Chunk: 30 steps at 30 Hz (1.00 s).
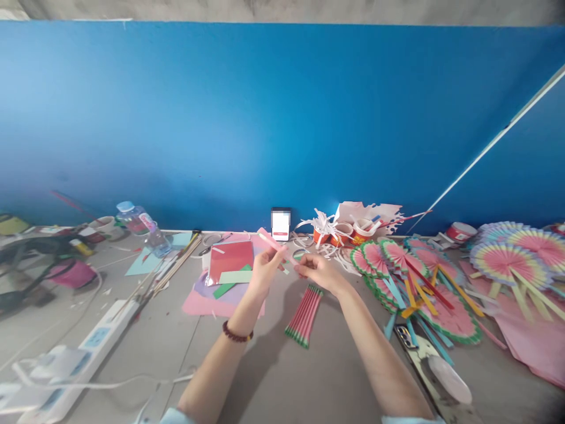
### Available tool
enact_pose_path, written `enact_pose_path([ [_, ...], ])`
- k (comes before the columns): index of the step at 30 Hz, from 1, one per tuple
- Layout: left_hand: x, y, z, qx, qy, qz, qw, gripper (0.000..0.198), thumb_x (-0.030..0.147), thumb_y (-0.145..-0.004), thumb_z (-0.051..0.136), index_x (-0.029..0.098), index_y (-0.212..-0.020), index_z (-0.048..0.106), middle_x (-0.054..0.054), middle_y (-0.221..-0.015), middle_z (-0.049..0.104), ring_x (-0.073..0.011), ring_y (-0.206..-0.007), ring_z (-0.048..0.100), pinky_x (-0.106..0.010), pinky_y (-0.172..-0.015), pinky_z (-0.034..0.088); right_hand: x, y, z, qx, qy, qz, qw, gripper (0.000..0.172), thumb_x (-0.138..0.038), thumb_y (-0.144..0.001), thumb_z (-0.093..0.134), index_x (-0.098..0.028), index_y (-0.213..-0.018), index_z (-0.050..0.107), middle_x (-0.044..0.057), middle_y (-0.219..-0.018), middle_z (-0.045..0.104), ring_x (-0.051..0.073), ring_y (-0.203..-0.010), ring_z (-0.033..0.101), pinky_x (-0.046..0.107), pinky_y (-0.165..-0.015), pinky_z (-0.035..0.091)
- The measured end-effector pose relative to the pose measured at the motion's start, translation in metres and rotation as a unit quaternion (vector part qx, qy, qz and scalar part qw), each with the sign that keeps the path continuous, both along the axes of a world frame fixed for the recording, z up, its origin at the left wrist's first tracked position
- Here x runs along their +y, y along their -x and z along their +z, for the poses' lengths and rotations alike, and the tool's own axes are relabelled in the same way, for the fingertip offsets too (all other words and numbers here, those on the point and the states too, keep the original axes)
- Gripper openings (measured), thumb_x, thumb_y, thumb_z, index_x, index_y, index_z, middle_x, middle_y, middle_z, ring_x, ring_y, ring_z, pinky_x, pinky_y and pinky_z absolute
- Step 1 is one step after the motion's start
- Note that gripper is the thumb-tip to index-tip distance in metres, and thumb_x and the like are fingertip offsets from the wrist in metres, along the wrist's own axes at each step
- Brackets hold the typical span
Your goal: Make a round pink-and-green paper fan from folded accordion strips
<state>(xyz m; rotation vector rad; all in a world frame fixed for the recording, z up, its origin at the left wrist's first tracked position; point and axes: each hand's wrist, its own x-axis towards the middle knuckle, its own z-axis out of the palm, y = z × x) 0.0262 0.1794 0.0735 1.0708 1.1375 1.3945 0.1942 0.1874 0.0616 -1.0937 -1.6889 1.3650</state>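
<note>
Just one pink strip (273, 243), two hands (263, 274) (320, 272)

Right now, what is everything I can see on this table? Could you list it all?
folded pleated bundle: one, pink with green ends, centre front
paper fans: several, pink with green rims, right side
red sheet: one, on pink and lilac paper, centre
water bottle: one, clear with blue cap, lying at back left
power strip: one, white, front left
wooden sticks: a few, tan, left of the red sheet
orange rolls: about three, at the back, among white paper shreds
pink paper strip: one, held up at centre
bracelet: one, dark red beads, left wrist
left hand: grip shut on the strip
right hand: grip shut on the strip's lower end
</note>
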Motion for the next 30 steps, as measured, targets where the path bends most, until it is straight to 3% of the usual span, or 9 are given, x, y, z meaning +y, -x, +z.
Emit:
enact_pose_path([
  [4, 0.005, 0.009, 0.002, -0.044, -0.004, 0.048, 0.998, 0.031, 0.042, -0.061, 0.075, 0.013, -0.071, 0.072, -0.002, -0.064, 0.065, -0.0095, -0.056, 0.054, -0.019, -0.053, 0.043, -0.002, 0.000, 0.003, -0.046, -0.027, 0.008, 0.999, 0.029, -0.046, -0.076, 0.061, -0.018, -0.069, 0.056, -0.002, -0.068, 0.061, 0.013, -0.064, 0.057, 0.023, -0.060, 0.042],
  [13, 0.007, 0.013, 0.005, -0.197, 0.034, 0.068, 0.977, 0.030, 0.041, -0.058, 0.077, 0.013, -0.066, 0.069, -0.005, -0.075, 0.067, -0.0103, -0.067, 0.059, -0.020, -0.060, 0.046, -0.007, -0.002, 0.010, -0.070, -0.055, 0.038, 0.995, 0.024, -0.040, -0.077, 0.060, -0.019, -0.067, 0.058, -0.003, -0.068, 0.061, 0.012, -0.064, 0.056, 0.022, -0.059, 0.040],
  [19, 0.008, 0.013, 0.006, -0.228, 0.051, 0.081, 0.969, 0.029, 0.033, -0.052, 0.081, 0.015, -0.069, 0.066, 0.002, -0.068, 0.064, -0.0059, -0.059, 0.056, -0.018, -0.058, 0.044, -0.005, -0.009, 0.007, -0.104, -0.079, 0.060, 0.990, 0.021, -0.040, -0.079, 0.059, -0.020, -0.072, 0.062, -0.002, -0.069, 0.064, 0.014, -0.063, 0.059, 0.023, -0.058, 0.043],
  [23, 0.002, 0.009, 0.011, -0.239, 0.041, 0.068, 0.968, 0.027, 0.027, -0.051, 0.081, 0.015, -0.059, 0.058, 0.002, -0.068, 0.064, -0.0067, -0.063, 0.058, -0.017, -0.059, 0.044, -0.010, -0.015, 0.018, -0.133, -0.105, 0.082, 0.982, 0.021, -0.039, -0.077, 0.062, -0.023, -0.089, 0.066, 0.000, -0.081, 0.068, 0.017, -0.073, 0.063, 0.027, -0.066, 0.049],
  [27, -0.005, 0.002, 0.014, -0.202, 0.031, 0.047, 0.978, 0.026, 0.026, -0.054, 0.080, 0.014, -0.055, 0.057, 0.000, -0.069, 0.064, -0.0081, -0.065, 0.058, -0.018, -0.061, 0.046, -0.018, -0.011, 0.033, -0.097, -0.134, 0.090, 0.982, 0.046, -0.039, -0.076, 0.066, -0.025, -0.118, 0.057, 0.005, -0.113, 0.063, 0.021, -0.100, 0.060, 0.035, -0.087, 0.048],
  [30, -0.011, -0.006, 0.012, -0.175, 0.027, 0.010, 0.984, 0.023, 0.027, -0.056, 0.079, 0.014, -0.058, 0.061, 0.001, -0.064, 0.062, -0.0075, -0.058, 0.055, -0.019, -0.057, 0.045, -0.023, 0.000, 0.034, -0.040, -0.138, 0.045, 0.989, 0.039, -0.040, -0.081, 0.060, -0.024, -0.116, 0.057, 0.005, -0.110, 0.064, 0.020, -0.098, 0.061, 0.036, -0.087, 0.049],
])
